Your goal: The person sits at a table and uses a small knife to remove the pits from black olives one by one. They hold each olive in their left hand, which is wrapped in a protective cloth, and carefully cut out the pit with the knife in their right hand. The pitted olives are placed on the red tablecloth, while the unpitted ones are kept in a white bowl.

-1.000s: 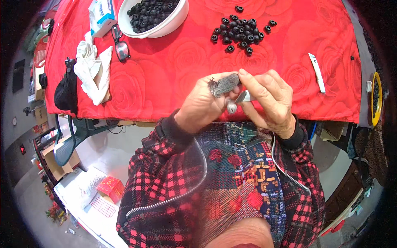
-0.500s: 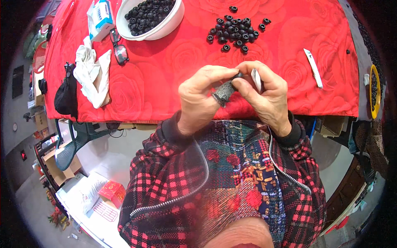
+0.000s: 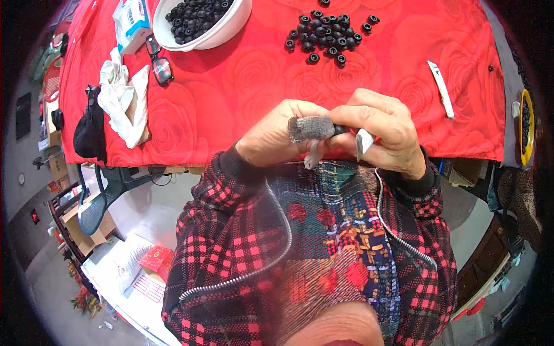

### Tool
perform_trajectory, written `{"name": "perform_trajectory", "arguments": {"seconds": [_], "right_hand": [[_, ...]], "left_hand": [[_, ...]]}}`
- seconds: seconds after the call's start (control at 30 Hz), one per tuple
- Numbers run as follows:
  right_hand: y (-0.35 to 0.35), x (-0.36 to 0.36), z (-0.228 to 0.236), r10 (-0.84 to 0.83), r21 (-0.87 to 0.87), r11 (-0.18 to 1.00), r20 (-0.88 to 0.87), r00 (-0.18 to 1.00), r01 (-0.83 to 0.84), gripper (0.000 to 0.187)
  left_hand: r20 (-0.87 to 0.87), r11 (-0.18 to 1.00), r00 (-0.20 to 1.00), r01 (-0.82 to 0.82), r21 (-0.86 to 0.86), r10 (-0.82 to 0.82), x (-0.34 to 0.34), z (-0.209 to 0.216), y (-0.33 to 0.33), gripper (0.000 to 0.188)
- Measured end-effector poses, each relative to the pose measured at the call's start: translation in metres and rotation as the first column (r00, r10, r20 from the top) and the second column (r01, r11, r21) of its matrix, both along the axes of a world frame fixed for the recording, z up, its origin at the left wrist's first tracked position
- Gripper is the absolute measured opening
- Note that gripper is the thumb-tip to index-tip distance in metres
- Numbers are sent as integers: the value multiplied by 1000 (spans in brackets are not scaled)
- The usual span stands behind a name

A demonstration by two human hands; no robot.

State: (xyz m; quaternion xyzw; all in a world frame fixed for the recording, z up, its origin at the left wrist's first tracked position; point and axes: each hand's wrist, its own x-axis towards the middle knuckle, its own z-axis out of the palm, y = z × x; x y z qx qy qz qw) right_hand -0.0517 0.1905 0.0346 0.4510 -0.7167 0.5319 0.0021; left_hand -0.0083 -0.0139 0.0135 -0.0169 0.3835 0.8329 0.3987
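My left hand [image 3: 266, 135] is closed at the table's near edge, with a frayed grey fabric finger sleeve [image 3: 311, 128] over what looks like its thumb. At the sleeve's tip, a small black rounded part [image 3: 339, 130] is pinched between both hands, mostly covered by fingers. My right hand [image 3: 388, 130] grips that part from the right. A flat, pale, pointed blade-like piece [image 3: 364, 142] juts from between its fingers, its other end hidden. Beyond the hands, a pile of similar black parts [image 3: 323, 36] lies on the red rose-patterned tablecloth [image 3: 248, 86].
A white bowl [image 3: 242, 26] of black parts stands far left, near eyeglasses [image 3: 162, 70], a blue-white packet [image 3: 131, 29], white gloves or cloth [image 3: 135, 109] and a black cloth item [image 3: 91, 130]. Right lie a slim white strip [image 3: 441, 89] and a yellow-rimmed container [image 3: 525, 153].
My left hand has turned so the grey sleeve lies nearly level. My right hand has shifted slightly right and rolled over, with the blade-like piece now angled downward.
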Motion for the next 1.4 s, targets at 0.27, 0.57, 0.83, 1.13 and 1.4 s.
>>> {"name": "perform_trajectory", "arguments": {"seconds": [0.27,0.57,0.83,1.13,1.4], "right_hand": [[-3,13,1,-262,-20,963,-290,920,268,42],[8,11,3,-238,78,971,350,906,225,19],[3,4,0,-253,121,966,293,922,227,15],[4,2,0,-230,122,972,321,919,200,13],[5,-2,-6,-187,110,981,300,935,161,11]], "left_hand": [[-14,949,949,-315,-25,314,3,9,13,27],[-150,932,925,-359,-50,349,4,7,13,31],[-123,948,941,-319,-6,315,2,4,9,33],[-158,951,940,-309,-28,301,-1,2,8,32],[-132,955,948,-295,-12,291,-1,-2,8,35]]}}
